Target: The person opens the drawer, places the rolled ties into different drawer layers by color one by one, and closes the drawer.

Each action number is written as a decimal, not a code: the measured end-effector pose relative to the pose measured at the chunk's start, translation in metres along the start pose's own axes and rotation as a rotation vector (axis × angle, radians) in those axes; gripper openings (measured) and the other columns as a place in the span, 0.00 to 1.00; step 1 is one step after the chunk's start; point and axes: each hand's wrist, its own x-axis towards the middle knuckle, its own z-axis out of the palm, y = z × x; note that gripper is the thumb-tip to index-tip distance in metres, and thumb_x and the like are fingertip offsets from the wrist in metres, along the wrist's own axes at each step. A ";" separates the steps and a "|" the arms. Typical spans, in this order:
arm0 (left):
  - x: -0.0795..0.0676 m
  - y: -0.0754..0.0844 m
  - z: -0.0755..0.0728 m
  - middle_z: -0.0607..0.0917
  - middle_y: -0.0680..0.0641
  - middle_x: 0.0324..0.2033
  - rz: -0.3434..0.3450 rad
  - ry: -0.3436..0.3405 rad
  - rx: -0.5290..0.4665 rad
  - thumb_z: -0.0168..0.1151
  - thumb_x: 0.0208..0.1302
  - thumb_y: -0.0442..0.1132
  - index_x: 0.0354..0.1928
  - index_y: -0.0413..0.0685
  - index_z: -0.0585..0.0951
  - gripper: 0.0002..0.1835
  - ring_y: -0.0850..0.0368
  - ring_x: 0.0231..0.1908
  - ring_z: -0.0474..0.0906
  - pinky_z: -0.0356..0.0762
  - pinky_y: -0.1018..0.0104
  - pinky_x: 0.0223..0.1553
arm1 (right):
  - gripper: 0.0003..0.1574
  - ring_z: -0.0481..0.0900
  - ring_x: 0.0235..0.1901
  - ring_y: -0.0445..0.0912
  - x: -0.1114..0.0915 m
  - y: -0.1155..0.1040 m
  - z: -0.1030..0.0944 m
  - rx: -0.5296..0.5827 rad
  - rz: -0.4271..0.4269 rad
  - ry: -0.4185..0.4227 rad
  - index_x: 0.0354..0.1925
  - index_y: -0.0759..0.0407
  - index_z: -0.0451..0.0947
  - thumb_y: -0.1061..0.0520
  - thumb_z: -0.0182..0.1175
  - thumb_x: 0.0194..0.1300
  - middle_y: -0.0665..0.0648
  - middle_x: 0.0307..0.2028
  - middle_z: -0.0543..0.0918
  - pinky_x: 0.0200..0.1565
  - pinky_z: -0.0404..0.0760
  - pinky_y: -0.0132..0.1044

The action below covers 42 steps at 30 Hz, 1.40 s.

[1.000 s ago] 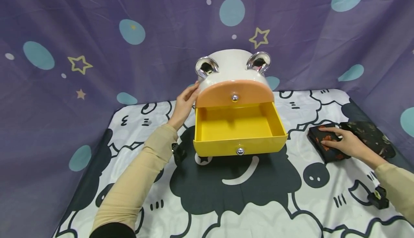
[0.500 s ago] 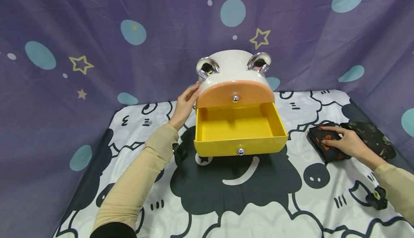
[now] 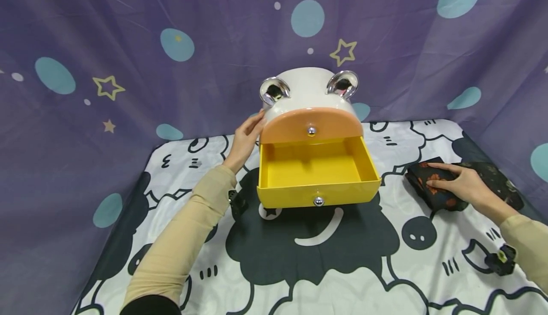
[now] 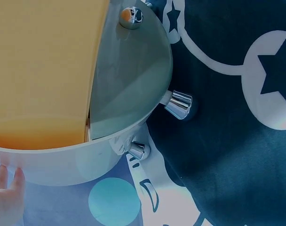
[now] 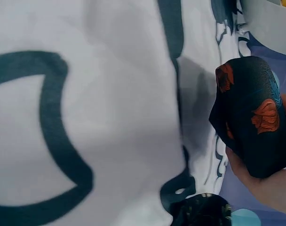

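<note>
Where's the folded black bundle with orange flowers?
In the head view, the black bundle is at right, in the grip of the right hand, beside the dark patterned bundle, right of the open yellow drawer.

The person's left sleeve [image 3: 184, 224] is long, plain beige and creased near the wrist, with a black band [image 3: 150, 304] farther up the arm. The right sleeve [image 3: 528, 246] is matching beige. Below the bare left hand [image 3: 244, 140] and right hand [image 3: 468, 189] sit small black wrist cameras [image 3: 498, 261].
</note>
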 end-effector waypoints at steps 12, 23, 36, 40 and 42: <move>0.000 0.000 0.000 0.63 0.46 0.62 0.009 0.007 0.001 0.48 0.66 0.40 0.60 0.39 0.66 0.22 0.57 0.63 0.55 0.56 0.71 0.62 | 0.46 0.75 0.20 0.42 -0.006 -0.024 -0.015 0.097 -0.010 -0.027 0.65 0.53 0.57 0.40 0.60 0.53 0.77 0.55 0.59 0.20 0.78 0.37; 0.001 0.000 -0.002 0.62 0.47 0.63 0.003 -0.003 0.020 0.47 0.66 0.41 0.61 0.41 0.66 0.22 0.57 0.64 0.53 0.55 0.70 0.63 | 0.39 0.74 0.20 0.38 -0.008 -0.046 -0.029 0.092 -0.055 0.003 0.62 0.43 0.62 0.42 0.61 0.53 0.74 0.56 0.60 0.20 0.77 0.32; 0.001 -0.001 -0.001 0.62 0.47 0.63 -0.008 -0.004 0.026 0.47 0.66 0.41 0.61 0.41 0.65 0.23 0.57 0.64 0.53 0.55 0.70 0.63 | 0.34 0.76 0.18 0.41 -0.009 -0.069 -0.040 0.102 -0.088 0.024 0.58 0.38 0.67 0.43 0.63 0.52 0.63 0.46 0.69 0.21 0.78 0.33; 0.001 -0.001 -0.001 0.62 0.47 0.63 -0.012 -0.003 0.028 0.47 0.66 0.41 0.61 0.40 0.64 0.23 0.57 0.64 0.52 0.55 0.69 0.63 | 0.37 0.74 0.21 0.39 -0.008 -0.077 -0.043 0.060 -0.114 0.032 0.59 0.46 0.67 0.44 0.64 0.51 0.61 0.42 0.71 0.21 0.78 0.33; 0.003 -0.004 -0.002 0.62 0.47 0.63 -0.007 -0.004 0.021 0.47 0.66 0.42 0.61 0.41 0.65 0.23 0.57 0.64 0.53 0.55 0.69 0.63 | 0.39 0.72 0.22 0.38 -0.007 -0.081 -0.045 0.024 -0.129 0.037 0.60 0.51 0.66 0.43 0.63 0.51 0.61 0.42 0.70 0.21 0.76 0.33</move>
